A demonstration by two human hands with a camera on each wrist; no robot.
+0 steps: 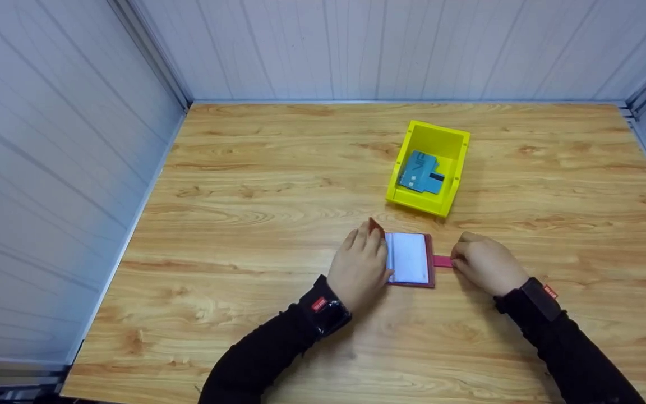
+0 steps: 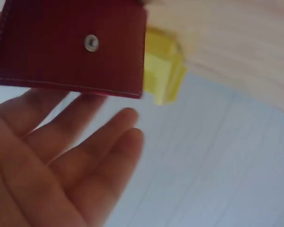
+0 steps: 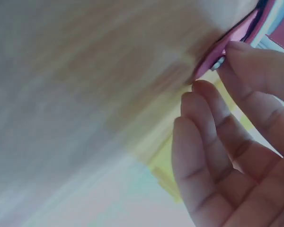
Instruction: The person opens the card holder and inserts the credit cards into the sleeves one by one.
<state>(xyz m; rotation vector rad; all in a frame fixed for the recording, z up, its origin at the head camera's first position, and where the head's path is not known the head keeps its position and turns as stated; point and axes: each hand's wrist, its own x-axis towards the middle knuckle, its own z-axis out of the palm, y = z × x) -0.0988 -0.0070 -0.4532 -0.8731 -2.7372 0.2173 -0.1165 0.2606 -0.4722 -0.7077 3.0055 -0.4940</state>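
A small red card holder (image 1: 430, 275) lies spread on the wooden table, with its clear sleeves (image 1: 410, 258) facing up in the head view. My left hand (image 1: 358, 261) holds its left cover, which is tilted up; the thumb lies near the sleeves. The left wrist view shows that cover's outside (image 2: 52, 52), with a metal snap (image 2: 91, 43), hiding some of the fingertips. To the right, my right hand (image 1: 485, 262) pinches the end of the pink strap (image 1: 442, 261) between thumb and forefinger. A snap stud (image 3: 218, 63) shows on the strap in the right wrist view.
Beyond the card holder stands a yellow bin (image 1: 417, 209), close behind both hands. Inside it lie blue cards (image 1: 419, 170), one lettered VIP. White panel walls (image 1: 300, 50) border the table at the back and sides.
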